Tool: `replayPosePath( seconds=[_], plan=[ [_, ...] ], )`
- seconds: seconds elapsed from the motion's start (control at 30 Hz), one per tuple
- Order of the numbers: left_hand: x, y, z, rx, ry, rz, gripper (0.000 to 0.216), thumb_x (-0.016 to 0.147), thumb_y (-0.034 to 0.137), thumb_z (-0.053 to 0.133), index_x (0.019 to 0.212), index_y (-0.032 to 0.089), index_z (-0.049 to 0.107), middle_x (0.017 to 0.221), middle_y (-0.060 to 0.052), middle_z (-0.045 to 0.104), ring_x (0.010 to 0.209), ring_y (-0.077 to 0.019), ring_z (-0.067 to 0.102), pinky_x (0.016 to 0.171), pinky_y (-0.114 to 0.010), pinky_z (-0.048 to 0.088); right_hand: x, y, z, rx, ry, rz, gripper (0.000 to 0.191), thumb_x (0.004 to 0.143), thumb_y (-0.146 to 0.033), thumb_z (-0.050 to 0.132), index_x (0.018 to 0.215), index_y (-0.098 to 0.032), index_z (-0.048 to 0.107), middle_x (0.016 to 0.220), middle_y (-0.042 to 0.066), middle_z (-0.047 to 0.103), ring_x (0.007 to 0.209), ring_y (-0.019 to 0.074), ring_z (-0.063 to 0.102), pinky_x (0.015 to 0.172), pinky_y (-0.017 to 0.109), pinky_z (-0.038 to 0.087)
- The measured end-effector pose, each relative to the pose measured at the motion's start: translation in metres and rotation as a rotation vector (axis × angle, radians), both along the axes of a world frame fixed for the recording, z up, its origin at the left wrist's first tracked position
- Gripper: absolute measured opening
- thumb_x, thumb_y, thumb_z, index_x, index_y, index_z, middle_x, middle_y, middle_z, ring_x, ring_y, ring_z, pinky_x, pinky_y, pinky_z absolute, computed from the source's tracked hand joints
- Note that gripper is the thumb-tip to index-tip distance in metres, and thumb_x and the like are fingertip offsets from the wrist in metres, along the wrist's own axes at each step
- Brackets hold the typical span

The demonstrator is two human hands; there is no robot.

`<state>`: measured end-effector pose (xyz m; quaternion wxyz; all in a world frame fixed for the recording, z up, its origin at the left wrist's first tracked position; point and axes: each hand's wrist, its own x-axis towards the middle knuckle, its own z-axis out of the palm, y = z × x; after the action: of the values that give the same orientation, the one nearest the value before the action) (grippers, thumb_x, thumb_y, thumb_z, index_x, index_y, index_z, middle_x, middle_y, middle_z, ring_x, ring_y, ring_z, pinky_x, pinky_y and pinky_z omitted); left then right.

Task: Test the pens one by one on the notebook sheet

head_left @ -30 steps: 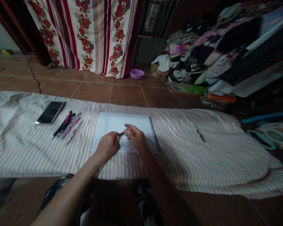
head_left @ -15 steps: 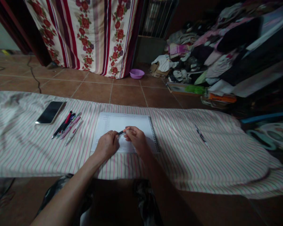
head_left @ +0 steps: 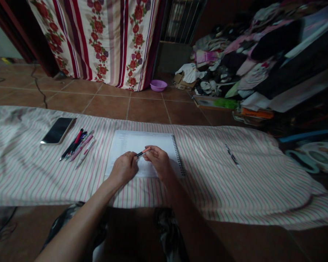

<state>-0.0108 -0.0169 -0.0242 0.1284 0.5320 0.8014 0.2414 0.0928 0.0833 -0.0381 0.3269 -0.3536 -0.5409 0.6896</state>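
Over a spiral notebook (head_left: 150, 138) with printed lines, both hands hold one slim pen (head_left: 142, 152) with a dark barrel and an orange end. My left hand (head_left: 124, 166) is closed round the dark end. The fingers of my right hand (head_left: 157, 159) pinch near the orange end, and part of the grip is hidden behind them. A bunch of pens (head_left: 77, 145) lies to the left of the notebook, with a white-and-pink pen (head_left: 85, 154) beside it. Off to the right lies a single black-and-white pen (head_left: 234, 158).
A phone (head_left: 58, 131) rests at the left on the striped cloth (head_left: 207, 189) covering the table. Beyond, a purple basin (head_left: 158, 86) stands on the tiled floor near a flowered curtain (head_left: 113, 43). Heaped clothes (head_left: 215, 54) fill the back right.
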Motion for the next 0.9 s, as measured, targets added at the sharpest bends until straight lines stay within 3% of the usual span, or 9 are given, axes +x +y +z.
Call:
replayPosePath(
  seconds=[0.37, 0.57, 0.77, 0.9],
  plan=[
    [-0.001, 0.0, 0.0, 0.017, -0.005, 0.006, 0.023, 0.086, 0.018, 0.036, 0.086, 0.016, 0.06, 0.082, -0.007, 0.064, 0.077, -0.0181, 0.061, 0.07, -0.029, 0.043, -0.002, 0.002, -0.004, 0.027, 0.012, 0.014, 0.027, 0.06, -0.029, 0.062, 0.084, -0.016, 0.061, 0.072, 0.001, 0.066, 0.062, 0.012, 0.062, 0.063, 0.026, 0.052],
    [-0.001, -0.001, -0.002, 0.048, 0.053, -0.009, 0.025, 0.087, 0.02, 0.035, 0.089, 0.014, 0.06, 0.083, -0.007, 0.063, 0.078, -0.0183, 0.06, 0.07, -0.028, 0.043, -0.003, -0.002, 0.005, -0.019, 0.001, -0.014, 0.033, 0.062, -0.031, 0.063, 0.091, -0.015, 0.059, 0.072, 0.001, 0.066, 0.06, 0.0112, 0.062, 0.063, 0.026, 0.053],
    [0.0, -0.002, -0.002, 0.033, 0.102, -0.023, 0.027, 0.088, 0.021, 0.035, 0.092, 0.014, 0.061, 0.081, -0.007, 0.06, 0.075, -0.0178, 0.059, 0.067, -0.027, 0.043, 0.0, -0.006, 0.014, 0.024, -0.177, -0.023, 0.025, 0.07, -0.039, 0.059, 0.077, -0.015, 0.059, 0.076, 0.004, 0.067, 0.057, 0.0106, 0.061, 0.044, 0.019, 0.047],
    [0.001, -0.002, -0.001, 0.023, 0.101, -0.042, 0.029, 0.088, 0.021, 0.034, 0.094, 0.014, 0.061, 0.082, -0.007, 0.06, 0.075, -0.018, 0.059, 0.067, -0.027, 0.042, 0.001, -0.004, 0.011, 0.052, -0.183, -0.032, 0.027, 0.069, -0.041, 0.061, 0.073, -0.015, 0.058, 0.073, 0.005, 0.068, 0.054, 0.0101, 0.058, 0.042, 0.018, 0.044]
  ],
)
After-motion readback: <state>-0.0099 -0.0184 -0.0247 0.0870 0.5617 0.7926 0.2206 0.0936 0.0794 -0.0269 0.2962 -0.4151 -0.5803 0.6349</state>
